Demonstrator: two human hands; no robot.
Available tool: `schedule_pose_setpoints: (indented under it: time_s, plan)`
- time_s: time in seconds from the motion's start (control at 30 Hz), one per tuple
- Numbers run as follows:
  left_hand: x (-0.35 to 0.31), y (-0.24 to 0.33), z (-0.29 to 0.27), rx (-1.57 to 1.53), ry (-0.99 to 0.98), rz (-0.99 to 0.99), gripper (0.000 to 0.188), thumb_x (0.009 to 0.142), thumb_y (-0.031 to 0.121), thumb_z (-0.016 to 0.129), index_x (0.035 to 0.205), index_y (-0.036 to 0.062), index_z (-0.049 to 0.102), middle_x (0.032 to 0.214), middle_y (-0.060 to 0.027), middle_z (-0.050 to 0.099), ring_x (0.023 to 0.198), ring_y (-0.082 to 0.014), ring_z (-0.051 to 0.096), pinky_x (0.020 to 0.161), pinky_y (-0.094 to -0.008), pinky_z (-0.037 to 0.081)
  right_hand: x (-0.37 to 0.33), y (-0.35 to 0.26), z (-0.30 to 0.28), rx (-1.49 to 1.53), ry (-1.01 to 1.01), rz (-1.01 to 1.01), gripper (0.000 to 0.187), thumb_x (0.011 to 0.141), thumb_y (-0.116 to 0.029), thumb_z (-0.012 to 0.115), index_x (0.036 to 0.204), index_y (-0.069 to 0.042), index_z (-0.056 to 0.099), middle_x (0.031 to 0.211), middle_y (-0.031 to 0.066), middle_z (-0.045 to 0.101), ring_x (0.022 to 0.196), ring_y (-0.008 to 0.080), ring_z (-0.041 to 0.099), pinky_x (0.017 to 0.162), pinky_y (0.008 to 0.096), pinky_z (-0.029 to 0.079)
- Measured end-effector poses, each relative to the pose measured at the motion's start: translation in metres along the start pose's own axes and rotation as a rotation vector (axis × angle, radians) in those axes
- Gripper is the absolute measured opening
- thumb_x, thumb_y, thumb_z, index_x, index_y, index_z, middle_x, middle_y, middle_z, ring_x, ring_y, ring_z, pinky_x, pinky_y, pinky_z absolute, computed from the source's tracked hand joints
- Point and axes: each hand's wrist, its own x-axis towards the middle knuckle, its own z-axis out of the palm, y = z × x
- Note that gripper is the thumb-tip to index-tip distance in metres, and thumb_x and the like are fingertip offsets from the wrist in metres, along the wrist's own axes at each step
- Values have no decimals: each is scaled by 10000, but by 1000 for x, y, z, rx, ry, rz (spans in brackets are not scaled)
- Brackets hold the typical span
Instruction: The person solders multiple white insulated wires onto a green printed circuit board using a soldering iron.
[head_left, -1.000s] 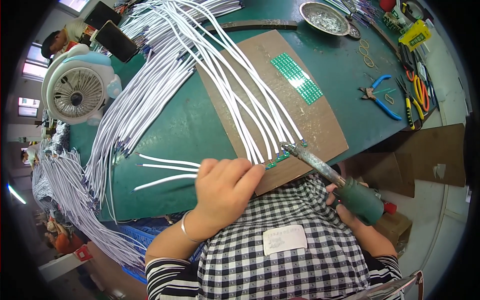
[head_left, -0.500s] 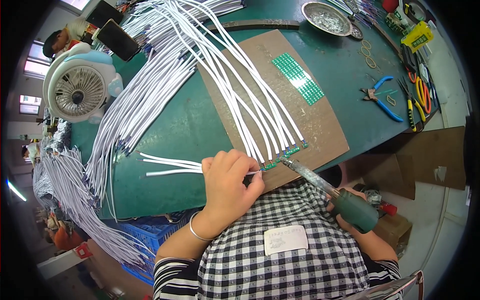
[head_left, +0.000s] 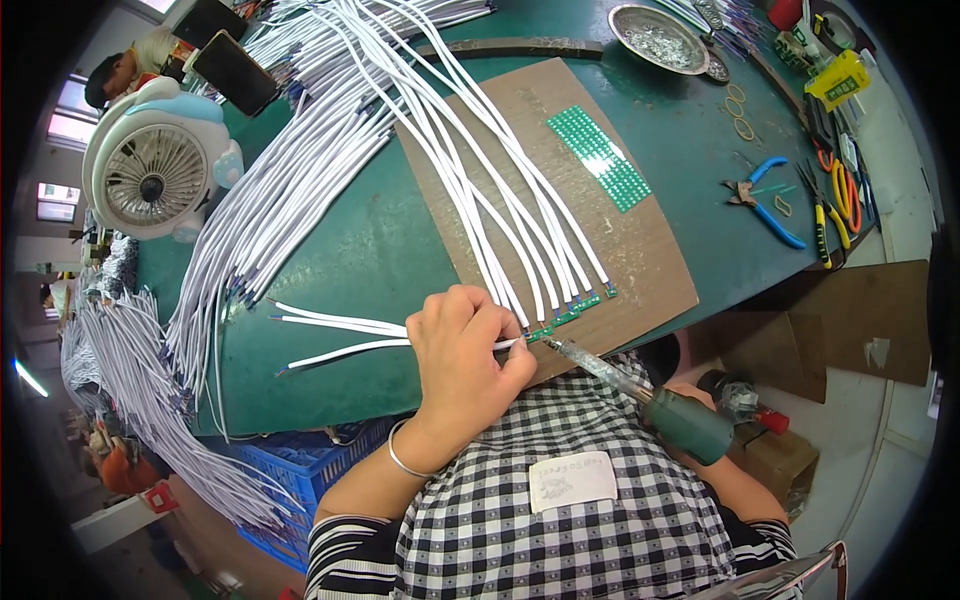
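Observation:
My left hand [head_left: 462, 350] is closed around a few white cables [head_left: 345, 354], with finger and thumb pinching one cable's end at the near end of a narrow green circuit board strip [head_left: 566, 318]. My right hand [head_left: 692, 392], partly hidden behind the handle, grips a soldering iron [head_left: 690, 425] with a green handle. Its metal tip points at the strip, close to my left fingertips; whether it touches cannot be made out. Several other white cables [head_left: 490, 205] run from the strip's far side toward the back. The strip lies on a brown board [head_left: 655, 275] at the table's front edge.
A green perforated circuit panel [head_left: 600, 158] lies on the brown board. Blue-handled cutters [head_left: 770, 205] and pliers [head_left: 822, 215] are at right, a metal bowl [head_left: 658, 40] behind. Bundles of white cables [head_left: 290, 200] and a fan [head_left: 155, 175] stand left; a blue crate [head_left: 300, 475] is below.
The soldering iron has moved left along the strip, its tip now nearer my left fingers. My left hand has shifted slightly, and the held cables' loose ends have moved a little.

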Motion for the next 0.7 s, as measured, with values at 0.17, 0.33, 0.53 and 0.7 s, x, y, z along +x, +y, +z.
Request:
schedule_pose_setpoints:
  time_s: [0.17, 0.33, 0.53, 0.7]
  plan:
    - [0, 1, 2, 12, 8, 0, 175, 595, 109, 679, 724, 112, 562, 890, -48, 479, 870, -251, 454, 767, -372, 306, 8, -2, 1, -60, 72, -72, 418, 743, -161, 751, 1079, -17, 550, 913, 116, 648, 831, 271, 665, 716, 321, 542]
    - [-1, 1, 4, 22, 33, 16, 187, 590, 106, 679, 729, 111, 554, 890, -50, 482, 872, -253, 455, 769, -375, 305, 10, -3, -1, -119, 75, -101, 435, 727, -186, 758, 1071, -16, 554, 882, 107, 647, 785, 272, 664, 684, 312, 538]
    - [-2, 0, 5, 22, 45, 31, 195, 583, 107, 680, 731, 111, 554, 887, -51, 485, 866, -253, 456, 763, -376, 304, 3, 4, 2, -95, 24, -19, 431, 719, -203, 756, 1055, -13, 563, 880, 108, 647, 770, 265, 662, 669, 301, 536]
    - [-1, 0, 6, 20, 58, 36, 195, 576, 98, 676, 725, 109, 551, 887, -51, 486, 862, -252, 457, 760, -376, 303, 2, 5, 2, -100, -2, 20, 434, 707, -191, 763, 1061, -31, 569, 894, 88, 648, 786, 261, 662, 688, 305, 537]
